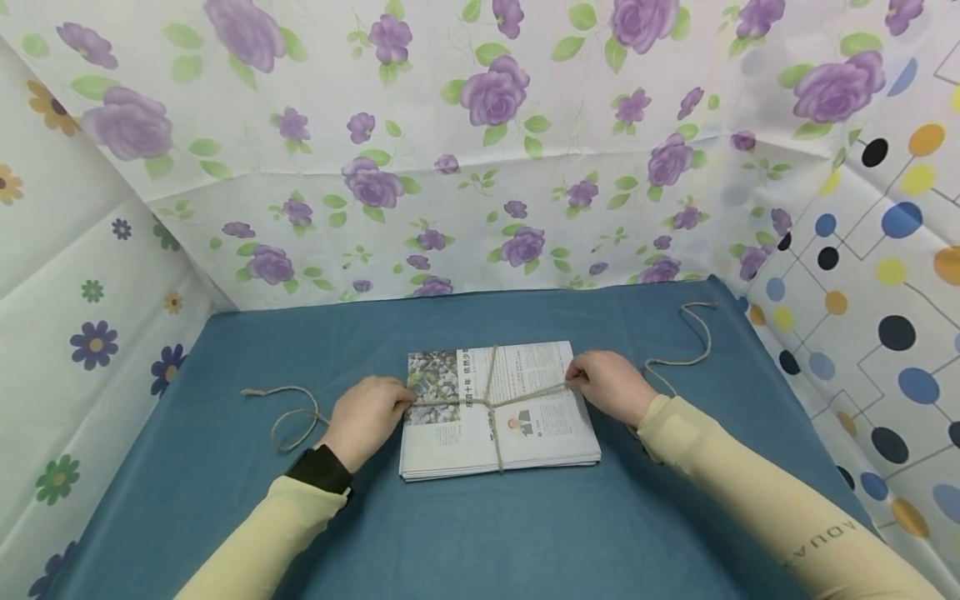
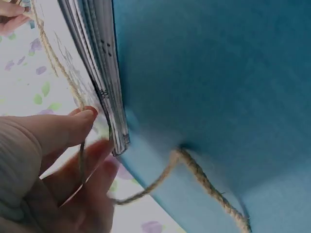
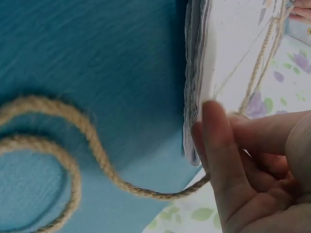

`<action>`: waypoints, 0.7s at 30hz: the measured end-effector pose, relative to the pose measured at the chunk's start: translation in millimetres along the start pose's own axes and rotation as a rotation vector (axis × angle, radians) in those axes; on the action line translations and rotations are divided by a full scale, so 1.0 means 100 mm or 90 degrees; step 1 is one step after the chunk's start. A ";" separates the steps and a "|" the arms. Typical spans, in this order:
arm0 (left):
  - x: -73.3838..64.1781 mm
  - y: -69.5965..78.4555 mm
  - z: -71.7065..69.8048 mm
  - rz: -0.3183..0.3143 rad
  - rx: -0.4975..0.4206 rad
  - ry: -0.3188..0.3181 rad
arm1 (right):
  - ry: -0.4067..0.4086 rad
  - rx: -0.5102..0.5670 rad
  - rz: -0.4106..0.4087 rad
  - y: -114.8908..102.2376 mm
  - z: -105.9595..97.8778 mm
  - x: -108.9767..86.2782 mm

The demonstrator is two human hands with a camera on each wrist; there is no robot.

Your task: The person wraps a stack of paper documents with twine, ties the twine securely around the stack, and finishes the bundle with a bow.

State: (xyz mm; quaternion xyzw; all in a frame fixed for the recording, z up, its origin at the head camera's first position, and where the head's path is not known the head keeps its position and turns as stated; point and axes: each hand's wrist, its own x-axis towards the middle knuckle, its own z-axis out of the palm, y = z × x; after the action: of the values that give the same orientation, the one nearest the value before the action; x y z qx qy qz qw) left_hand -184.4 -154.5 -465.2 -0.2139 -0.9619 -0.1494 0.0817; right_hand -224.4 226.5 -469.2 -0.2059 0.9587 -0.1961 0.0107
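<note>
A stack of folded newspapers [image 1: 450, 458] lies on the blue cloth, with brown twine [image 1: 498, 442] running over it front to back and crossing near the middle. At the stack's left edge my left hand [image 1: 369, 421] pinches one length of the twine between thumb and fingers. My right hand [image 1: 613, 388] pinches the other length by the right edge. Both lengths run nearly straight from the crossing to the fingers. In the left wrist view, loose twine [image 2: 201, 179] trails out below the left hand [image 2: 63, 165]. More twine [image 3: 150, 193] leaves the right hand [image 3: 243, 170] in the right wrist view.
A loose twine end [image 1: 288, 417] curls on the cloth at the left, and another [image 1: 701, 333] snakes toward the back right. The blue cloth [image 1: 487, 542] covers the table. Patterned sheets hang behind it [image 1: 480, 167] and along both sides.
</note>
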 end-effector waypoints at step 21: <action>0.13 -0.14 0.09 -0.255 -0.363 -0.240 | -0.137 0.342 0.242 0.20 0.13 0.10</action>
State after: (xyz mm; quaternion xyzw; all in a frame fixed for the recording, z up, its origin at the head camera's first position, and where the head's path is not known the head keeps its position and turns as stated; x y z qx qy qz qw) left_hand -202.7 -158.8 -474.7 -0.0599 -0.9026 -0.3818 -0.1896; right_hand -239.9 234.7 -488.4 -0.0330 0.8875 -0.4130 0.2019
